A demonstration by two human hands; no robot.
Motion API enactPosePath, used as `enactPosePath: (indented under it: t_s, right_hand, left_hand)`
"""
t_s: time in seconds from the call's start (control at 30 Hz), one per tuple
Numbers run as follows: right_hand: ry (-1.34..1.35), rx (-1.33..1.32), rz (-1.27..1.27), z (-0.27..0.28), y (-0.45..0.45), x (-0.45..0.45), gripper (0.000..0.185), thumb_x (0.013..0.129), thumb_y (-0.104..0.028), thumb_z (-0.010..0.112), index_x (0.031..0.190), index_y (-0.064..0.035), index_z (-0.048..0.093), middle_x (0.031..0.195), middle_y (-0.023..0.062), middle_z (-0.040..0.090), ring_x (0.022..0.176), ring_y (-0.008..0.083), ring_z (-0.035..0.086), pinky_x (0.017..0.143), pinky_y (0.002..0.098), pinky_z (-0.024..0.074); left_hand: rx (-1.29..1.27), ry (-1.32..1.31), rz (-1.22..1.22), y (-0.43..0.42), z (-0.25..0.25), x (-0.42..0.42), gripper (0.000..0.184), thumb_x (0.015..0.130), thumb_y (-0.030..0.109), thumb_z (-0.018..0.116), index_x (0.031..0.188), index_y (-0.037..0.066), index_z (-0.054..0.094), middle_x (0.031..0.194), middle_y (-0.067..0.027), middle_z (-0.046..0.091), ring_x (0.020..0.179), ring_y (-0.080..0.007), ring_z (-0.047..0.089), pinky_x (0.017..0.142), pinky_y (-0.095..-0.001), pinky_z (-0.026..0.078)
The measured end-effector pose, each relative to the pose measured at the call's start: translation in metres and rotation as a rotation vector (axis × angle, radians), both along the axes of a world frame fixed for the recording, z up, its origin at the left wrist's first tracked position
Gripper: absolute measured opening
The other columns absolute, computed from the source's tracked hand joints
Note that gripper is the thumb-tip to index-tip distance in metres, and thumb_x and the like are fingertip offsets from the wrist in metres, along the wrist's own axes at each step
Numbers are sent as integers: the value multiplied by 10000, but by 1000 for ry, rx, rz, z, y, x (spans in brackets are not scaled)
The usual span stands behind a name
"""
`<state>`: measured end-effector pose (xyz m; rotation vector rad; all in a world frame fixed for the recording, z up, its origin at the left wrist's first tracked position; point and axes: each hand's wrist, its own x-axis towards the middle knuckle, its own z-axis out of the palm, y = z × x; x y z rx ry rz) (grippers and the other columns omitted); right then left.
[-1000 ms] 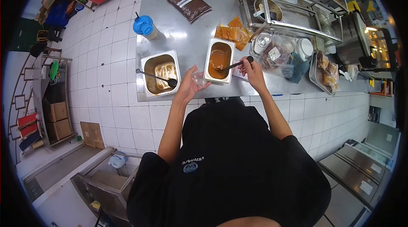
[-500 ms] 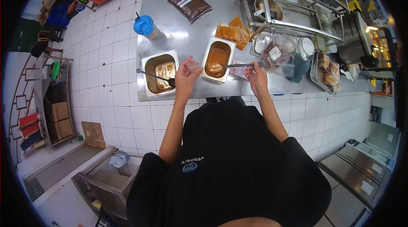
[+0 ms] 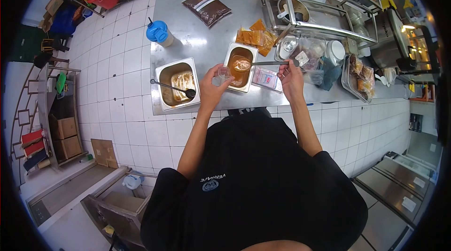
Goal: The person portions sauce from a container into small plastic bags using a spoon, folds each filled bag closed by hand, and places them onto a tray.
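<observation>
My left hand point(image 3: 213, 86) holds a small clear plastic cup point(image 3: 221, 76) between thumb and fingers, at the left rim of a steel pan of orange-brown sauce point(image 3: 240, 78). My right hand point(image 3: 291, 78) grips the dark handle of a ladle point(image 3: 272, 63). The ladle's bowl point(image 3: 242, 65), with sauce in it, is over the sauce pan. Left of my left hand stands a second steel pan point(image 3: 164, 70), its bottom coated with sauce, and a black spoon point(image 3: 190, 93) rests in it. A printed plastic packet point(image 3: 268, 78) lies between the sauce pan and my right hand.
On the steel table point(image 3: 188, 7) are a blue-lidded bottle point(image 3: 159, 33), a brown bag point(image 3: 206, 7) and orange sauce packets point(image 3: 257, 38). At the right stand a metal rack point(image 3: 329, 28), a white-lidded jar point(image 3: 335, 53) and a tray of bagged food point(image 3: 359, 79).
The ladle has risen from the sauce and now shows its filled bowl. My left hand has brought the small cup upright against the pan's edge. More of the printed packet shows.
</observation>
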<state>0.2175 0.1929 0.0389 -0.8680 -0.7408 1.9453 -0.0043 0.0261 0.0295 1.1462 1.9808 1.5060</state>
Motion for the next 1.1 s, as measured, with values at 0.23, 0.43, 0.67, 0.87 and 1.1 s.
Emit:
enactPosePath:
  t_s: [0.23,0.43,0.67,0.87,1.1]
  right_hand:
    - [8,73,43,17,3,-7,219,1019,-268,528,1062,-55,558,835,47,583,766,132,547,713,294,470]
    - [-66,172,41,26,-1,-9,215,1041,-235,483,1078,-40,567,842,64,615,740,122,561,687,292,486]
    - [-265,503,108,59,-12,-14,237,1046,-220,476,1105,-9,564,883,83,625,768,122,571,700,278,490]
    - [-459,833,257,99,-33,-16,195,1030,-134,489,1097,21,585,888,97,646,787,139,600,738,276,504]
    - [-387,715,128,95,-25,-16,225,1048,-174,453,1100,15,565,885,103,648,789,149,612,725,288,515]
  left_hand:
    - [-20,129,-8,6,13,5,550,732,183,848,1199,11,615,1031,-140,700,927,-256,692,812,-354,538]
    - [-37,121,-3,10,18,8,569,722,194,854,1209,17,618,1043,-147,695,920,-256,691,806,-354,538]
    - [-16,34,-24,16,14,10,557,737,187,845,1219,21,619,1074,-145,691,923,-247,686,802,-354,542]
    - [18,-2,-11,21,9,12,552,749,169,831,1231,14,612,1096,-153,684,932,-247,685,815,-347,543]
    - [75,15,-11,26,4,13,567,752,153,827,1245,-12,601,1062,-150,682,914,-231,675,803,-329,532]
